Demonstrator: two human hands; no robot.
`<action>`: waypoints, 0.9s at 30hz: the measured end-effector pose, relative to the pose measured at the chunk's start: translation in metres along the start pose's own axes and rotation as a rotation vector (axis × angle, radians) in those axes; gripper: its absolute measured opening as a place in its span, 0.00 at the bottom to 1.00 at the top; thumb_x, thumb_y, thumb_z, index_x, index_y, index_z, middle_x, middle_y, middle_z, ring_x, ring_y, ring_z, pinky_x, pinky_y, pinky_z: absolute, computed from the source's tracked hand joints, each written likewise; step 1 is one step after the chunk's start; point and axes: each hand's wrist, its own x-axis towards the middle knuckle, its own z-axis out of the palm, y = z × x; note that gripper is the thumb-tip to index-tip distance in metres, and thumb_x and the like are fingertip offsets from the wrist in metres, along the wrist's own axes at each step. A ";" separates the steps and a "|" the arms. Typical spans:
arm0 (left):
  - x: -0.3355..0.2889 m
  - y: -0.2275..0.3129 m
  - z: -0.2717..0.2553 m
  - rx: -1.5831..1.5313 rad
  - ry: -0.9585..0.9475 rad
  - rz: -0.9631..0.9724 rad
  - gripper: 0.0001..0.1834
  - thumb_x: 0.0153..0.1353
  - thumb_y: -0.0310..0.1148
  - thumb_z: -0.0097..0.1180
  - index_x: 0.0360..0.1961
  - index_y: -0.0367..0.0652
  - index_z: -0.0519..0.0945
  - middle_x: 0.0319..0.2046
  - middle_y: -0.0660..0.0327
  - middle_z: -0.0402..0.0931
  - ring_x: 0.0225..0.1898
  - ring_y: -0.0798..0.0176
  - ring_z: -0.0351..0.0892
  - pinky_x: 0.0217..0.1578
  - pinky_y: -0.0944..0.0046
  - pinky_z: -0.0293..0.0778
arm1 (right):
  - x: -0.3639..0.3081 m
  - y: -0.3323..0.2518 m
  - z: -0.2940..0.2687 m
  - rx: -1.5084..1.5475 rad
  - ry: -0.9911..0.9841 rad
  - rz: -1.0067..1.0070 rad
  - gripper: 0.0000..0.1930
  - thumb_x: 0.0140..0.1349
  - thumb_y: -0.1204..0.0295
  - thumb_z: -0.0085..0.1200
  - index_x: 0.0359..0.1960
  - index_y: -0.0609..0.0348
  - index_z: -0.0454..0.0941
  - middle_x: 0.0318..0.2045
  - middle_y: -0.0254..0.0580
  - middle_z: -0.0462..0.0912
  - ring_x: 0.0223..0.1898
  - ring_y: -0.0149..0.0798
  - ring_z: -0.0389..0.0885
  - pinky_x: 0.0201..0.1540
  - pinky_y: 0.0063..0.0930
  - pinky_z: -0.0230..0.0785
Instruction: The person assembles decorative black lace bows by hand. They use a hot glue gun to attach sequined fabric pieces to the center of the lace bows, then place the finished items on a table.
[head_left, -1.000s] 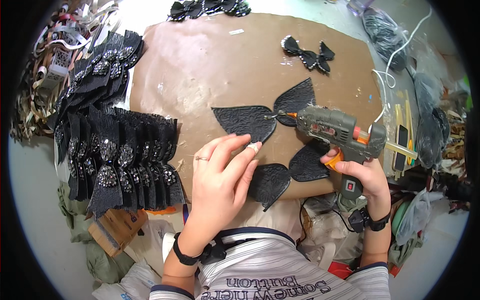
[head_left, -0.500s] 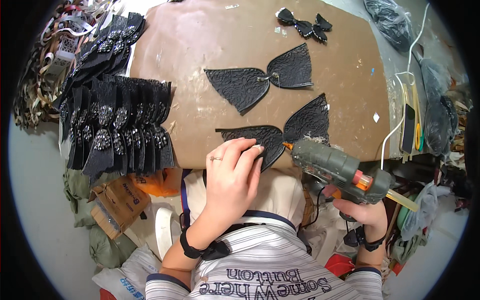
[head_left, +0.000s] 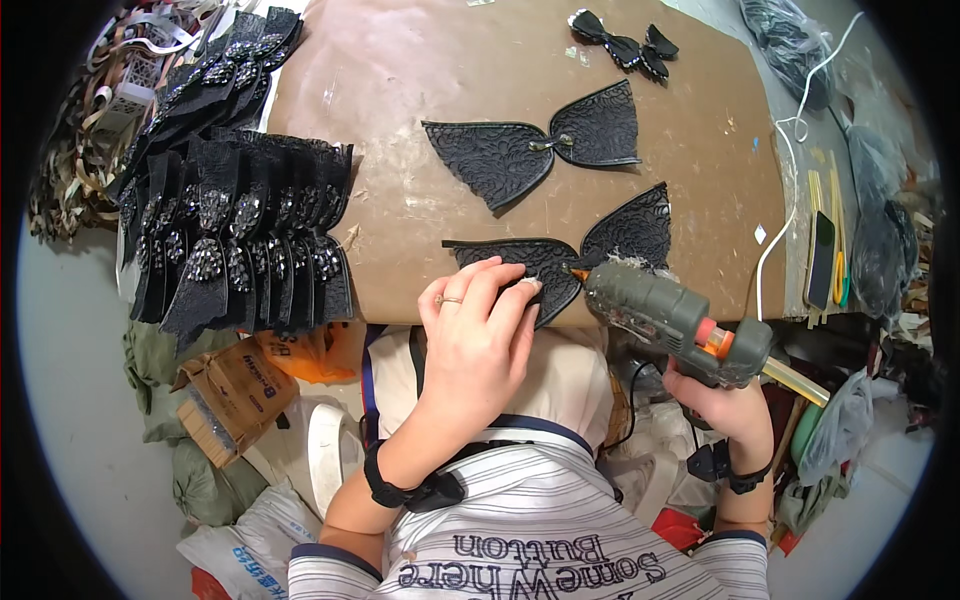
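A black lace bow (head_left: 630, 232) with a dark piped edge lies at the near edge of the work table. My left hand (head_left: 475, 335) is closed over its left wing, hiding part of it, with the fingertips gripping it near the middle. In my right hand (head_left: 728, 402) is a dark green glue gun (head_left: 655, 312), with a yellowish glue stick (head_left: 797, 382) poking out of its back. The gun's nozzle (head_left: 580, 274) is at the bow's narrow middle; whether it touches cannot be seen. Farther back lies a similar lace bow (head_left: 492, 152) with a small metallic piece at its centre.
A smaller black bow with sparkling edges (head_left: 622, 46) lies at the back. Stacked bows with dark gems (head_left: 240, 225) fill the table's left side. A white cord (head_left: 793, 205), glue sticks and a black flat piece (head_left: 821, 258) are on the right. A cardboard box (head_left: 240, 395) stands below left.
The view has shifted slightly, moving the table and bows a little in the picture. My left hand stays on the near bow, and the glue gun's nozzle remains at its middle.
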 end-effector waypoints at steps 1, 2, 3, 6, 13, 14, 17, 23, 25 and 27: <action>0.001 0.000 0.000 0.005 -0.004 0.003 0.13 0.54 0.27 0.64 0.43 0.46 0.81 0.47 0.63 0.78 0.55 0.57 0.74 0.57 0.53 0.58 | 0.000 -0.002 -0.001 0.029 0.002 0.014 0.09 0.48 0.77 0.62 0.32 0.60 0.79 0.25 0.30 0.80 0.27 0.26 0.76 0.31 0.24 0.69; 0.001 0.000 0.000 0.009 -0.008 0.005 0.13 0.55 0.27 0.63 0.43 0.45 0.81 0.47 0.63 0.77 0.55 0.58 0.74 0.57 0.52 0.58 | 0.000 -0.003 -0.002 0.057 0.004 0.028 0.09 0.47 0.77 0.62 0.32 0.60 0.79 0.25 0.30 0.80 0.27 0.26 0.76 0.31 0.24 0.69; 0.002 0.001 0.000 0.014 -0.011 0.007 0.13 0.55 0.28 0.63 0.43 0.45 0.81 0.46 0.63 0.77 0.55 0.58 0.74 0.57 0.52 0.57 | -0.001 -0.003 -0.004 0.061 0.019 0.024 0.08 0.48 0.76 0.62 0.32 0.60 0.79 0.25 0.31 0.80 0.28 0.27 0.77 0.33 0.25 0.70; 0.004 0.001 -0.001 0.024 -0.016 0.013 0.13 0.55 0.28 0.63 0.43 0.46 0.81 0.46 0.64 0.77 0.56 0.59 0.74 0.56 0.52 0.56 | -0.002 0.001 -0.011 0.056 0.054 0.005 0.08 0.51 0.73 0.63 0.32 0.60 0.80 0.25 0.33 0.81 0.29 0.29 0.78 0.35 0.27 0.72; 0.008 0.007 -0.002 0.051 -0.034 0.029 0.12 0.55 0.28 0.63 0.42 0.46 0.81 0.46 0.64 0.77 0.56 0.60 0.74 0.56 0.52 0.56 | -0.001 0.009 -0.012 0.063 0.119 0.035 0.11 0.47 0.77 0.63 0.33 0.60 0.79 0.27 0.30 0.79 0.29 0.27 0.76 0.34 0.25 0.69; 0.008 0.008 -0.002 0.053 -0.035 0.032 0.12 0.55 0.28 0.63 0.42 0.46 0.81 0.46 0.64 0.77 0.56 0.60 0.74 0.56 0.53 0.56 | -0.001 0.009 -0.012 0.070 0.127 0.040 0.12 0.46 0.79 0.62 0.34 0.60 0.78 0.27 0.29 0.78 0.29 0.26 0.75 0.34 0.24 0.68; 0.008 0.011 -0.002 0.063 -0.028 0.039 0.12 0.55 0.28 0.63 0.42 0.46 0.81 0.46 0.65 0.77 0.56 0.60 0.74 0.55 0.53 0.56 | -0.004 0.008 -0.012 0.105 0.125 0.078 0.12 0.45 0.79 0.63 0.34 0.60 0.78 0.28 0.29 0.78 0.30 0.27 0.75 0.34 0.23 0.68; 0.013 0.032 -0.010 -0.063 -0.085 0.125 0.12 0.53 0.25 0.65 0.39 0.46 0.83 0.39 0.66 0.80 0.44 0.60 0.77 0.45 0.58 0.65 | -0.012 0.012 -0.022 0.058 0.070 0.070 0.13 0.51 0.76 0.64 0.40 0.62 0.80 0.31 0.36 0.82 0.34 0.32 0.82 0.39 0.28 0.73; 0.015 0.040 -0.004 -0.186 -0.131 0.188 0.12 0.52 0.25 0.66 0.39 0.41 0.82 0.32 0.61 0.80 0.35 0.56 0.78 0.35 0.60 0.71 | -0.011 0.012 -0.026 0.443 0.017 0.040 0.19 0.51 0.79 0.62 0.47 0.64 0.78 0.37 0.41 0.83 0.40 0.38 0.84 0.45 0.31 0.74; 0.021 0.058 -0.005 -0.302 -0.195 0.187 0.11 0.52 0.27 0.67 0.39 0.41 0.82 0.31 0.60 0.80 0.33 0.55 0.78 0.33 0.60 0.72 | -0.006 0.016 -0.034 0.722 -0.057 -0.044 0.29 0.51 0.82 0.58 0.59 0.68 0.71 0.46 0.51 0.83 0.50 0.49 0.83 0.57 0.40 0.73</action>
